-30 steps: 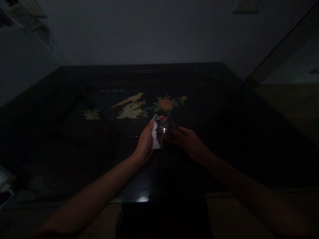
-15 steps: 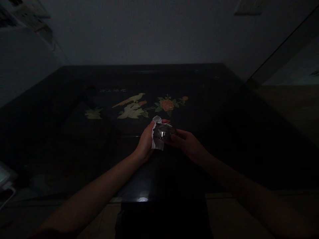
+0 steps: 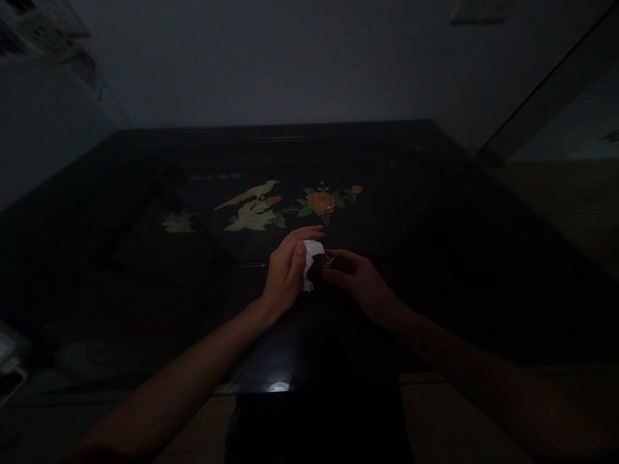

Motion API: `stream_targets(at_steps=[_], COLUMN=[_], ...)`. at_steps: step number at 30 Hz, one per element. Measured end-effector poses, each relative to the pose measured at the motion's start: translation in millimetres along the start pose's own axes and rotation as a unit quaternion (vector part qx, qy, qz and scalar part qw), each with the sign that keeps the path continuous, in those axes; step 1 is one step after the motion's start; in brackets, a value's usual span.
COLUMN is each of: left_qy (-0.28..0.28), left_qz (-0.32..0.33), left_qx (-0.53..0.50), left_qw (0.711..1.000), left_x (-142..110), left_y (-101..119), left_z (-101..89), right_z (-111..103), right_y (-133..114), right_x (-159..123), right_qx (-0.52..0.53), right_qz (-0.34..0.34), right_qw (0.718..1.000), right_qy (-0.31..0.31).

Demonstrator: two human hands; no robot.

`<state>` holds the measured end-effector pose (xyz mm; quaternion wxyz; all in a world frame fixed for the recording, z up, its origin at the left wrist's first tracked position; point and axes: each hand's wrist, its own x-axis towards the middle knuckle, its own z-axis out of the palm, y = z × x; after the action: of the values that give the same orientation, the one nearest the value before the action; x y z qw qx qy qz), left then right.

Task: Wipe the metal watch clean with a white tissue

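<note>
In dim light, my left hand [image 3: 284, 274] is closed on a crumpled white tissue [image 3: 312, 249], with the thumb on the near side and the fingers stretched over the far side. The tissue lies against a small clear glass [image 3: 328, 259], most of which is hidden between my hands. My right hand [image 3: 362, 280] grips the right end of the glass between thumb and fingers. Both hands are over the dark, glossy table [image 3: 309, 341], near its middle.
Inlaid birds and a flower [image 3: 321, 203] decorate the tabletop beyond my hands. A pale wall [image 3: 280, 64] rises behind the table. Sockets [image 3: 48, 35] are at the upper left, and a white object [image 3: 9, 361] sits at the left edge.
My left hand has turned over the glass, so its thumb and the tissue now cover more of it. The right hand stays at the glass's right end. The view has shifted slightly.
</note>
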<state>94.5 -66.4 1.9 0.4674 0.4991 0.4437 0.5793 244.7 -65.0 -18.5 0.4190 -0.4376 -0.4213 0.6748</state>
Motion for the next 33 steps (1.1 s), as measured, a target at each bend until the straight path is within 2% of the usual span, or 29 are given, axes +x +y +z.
stream_targets(at_steps=[4,7,12,14,17,23,28,33], left_qy=[-0.032,-0.031,-0.026,-0.025,-0.02,-0.021,-0.018,-0.021], left_qz=[0.007,0.0,-0.069,-0.121,-0.198,-0.28,-0.31,-0.309], left_qx=[0.023,0.002,-0.061,-0.118,-0.223,-0.323,-0.357,-0.356], left_qw=[0.999,1.0,0.995,0.985,0.954,0.904,0.881,0.882], left_x=[1,3,7,8,9,10,9,13], left_y=[2,-1,-8,-10,-11,-10,-11,-13], left_z=[-0.8,-3.6,-2.9,0.2,4.9,7.9,6.5,4.4], right_z=[0,0,-1,-2,-2,-3,-5,-4], right_y=[0,-1,1,2,3,5,6,2], right_x=[-1,-2,0,0,1,4,5,5], right_qx=[-0.002,0.0,0.042,0.062,0.079,0.081,0.045,0.012], right_qz=[0.0,0.006,0.022,0.023,0.014,0.009,0.002,-0.009], right_qw=[1.0,1.0,0.999,0.997,0.995,0.994,0.997,0.999], right_qy=[0.008,0.002,-0.021,-0.04,-0.063,-0.068,-0.065,-0.051])
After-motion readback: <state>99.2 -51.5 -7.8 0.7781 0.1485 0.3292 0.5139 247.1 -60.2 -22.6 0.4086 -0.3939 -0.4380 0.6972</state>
